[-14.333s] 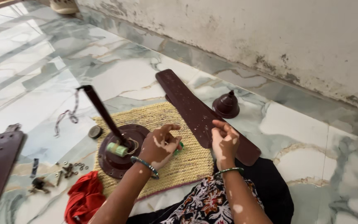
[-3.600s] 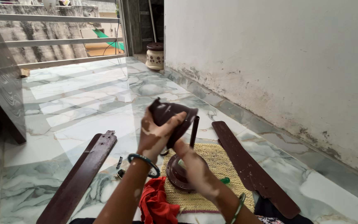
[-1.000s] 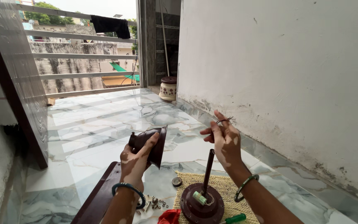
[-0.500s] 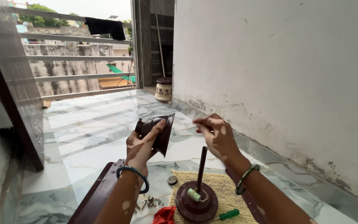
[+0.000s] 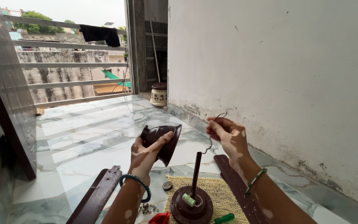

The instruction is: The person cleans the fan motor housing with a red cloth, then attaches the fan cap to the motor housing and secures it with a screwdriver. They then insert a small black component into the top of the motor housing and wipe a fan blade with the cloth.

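The left hand [image 5: 146, 154] has its grip closed around a dark brown bell-shaped fan canopy cover [image 5: 162, 140], held up above the marble floor [image 5: 83, 141]. The right hand [image 5: 228, 137] pinches a thin dark wire [image 5: 218, 118] between closed fingertips. Best to keep the wire taut and the cover's opening turned towards it, over the brown downrod [image 5: 196, 173] of the fan motor [image 5: 191, 205].

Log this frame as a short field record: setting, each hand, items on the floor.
setting: marble floor beside a white wall, railing behind
left hand: holds a dark brown cone-shaped cover, raised
right hand: pinches a thin dark wire
below hands: round brown base with upright rod on a woven mat
floor items: two brown blades, green-handled screwdriver, small screws
far: patterned pot
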